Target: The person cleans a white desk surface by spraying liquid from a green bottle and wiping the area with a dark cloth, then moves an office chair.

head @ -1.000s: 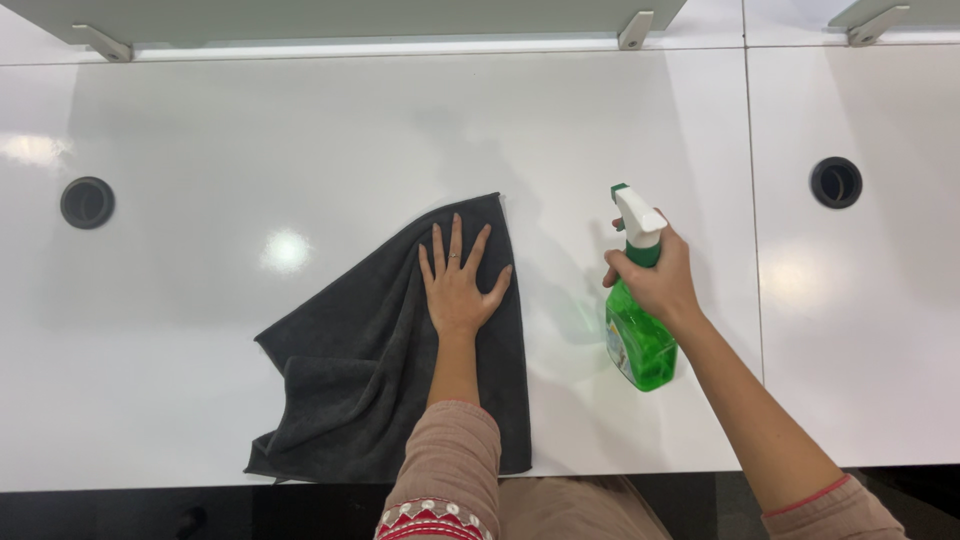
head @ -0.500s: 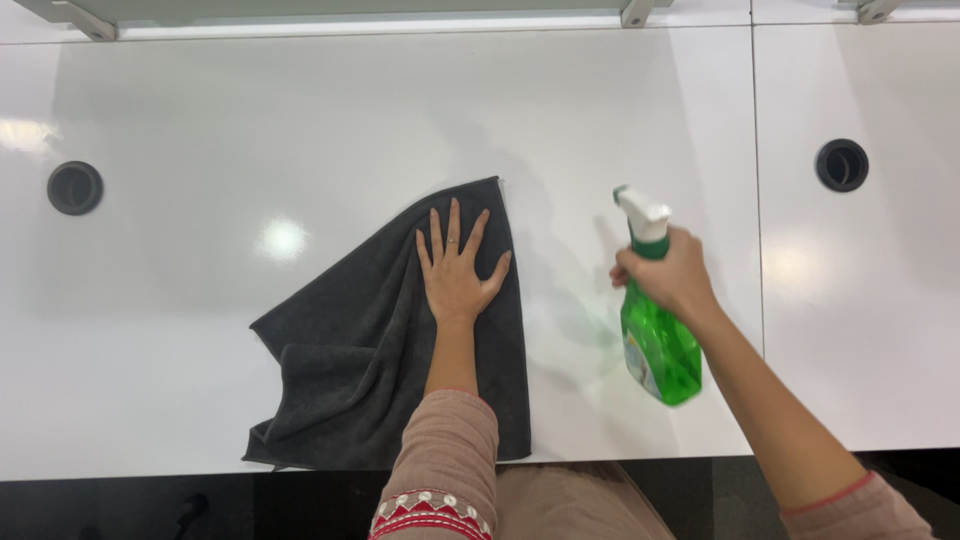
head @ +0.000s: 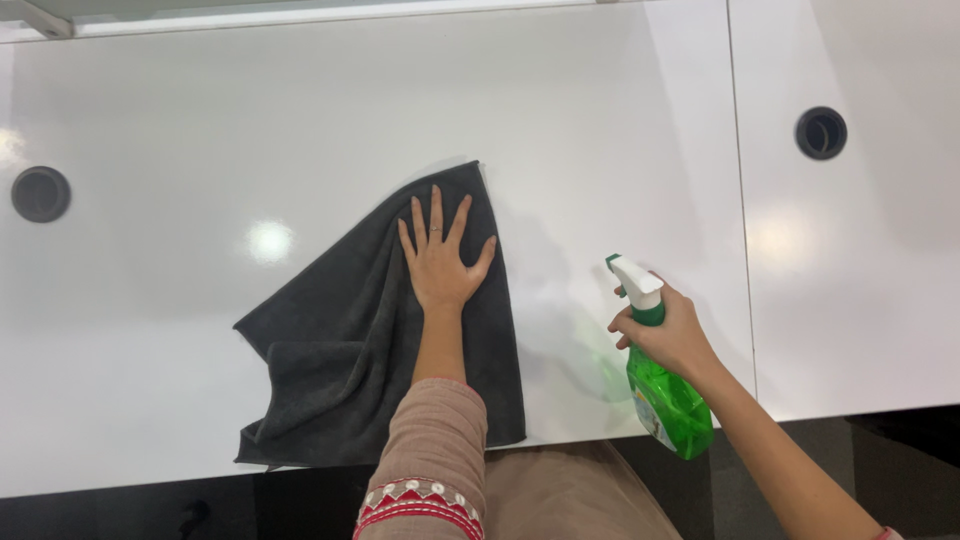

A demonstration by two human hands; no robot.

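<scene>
On the white desk [head: 250, 110], centre frame, the person's left hand [head: 440, 262] lies flat with fingers spread on a dark grey cloth [head: 340, 360], palm pressing down so the cloth stays pinned to the surface. Cloth is rumpled, one corner at 12 o'clock from the hand, a folded bunch at 7 o'clock, its lower edge reaching the desk's near edge. Right hand [head: 668, 330], at 3 o'clock from the cloth and well apart from it, is wrapped around the neck of a green spray bottle [head: 668, 405], white nozzle [head: 636, 282] aimed toward 10 o'clock, bottle tilted so the body hangs past the desk edge. Two round cable holes: one [head: 40, 194] at 9 o'clock, one [head: 821, 132] at 2 o'clock on the neighbouring panel.
</scene>
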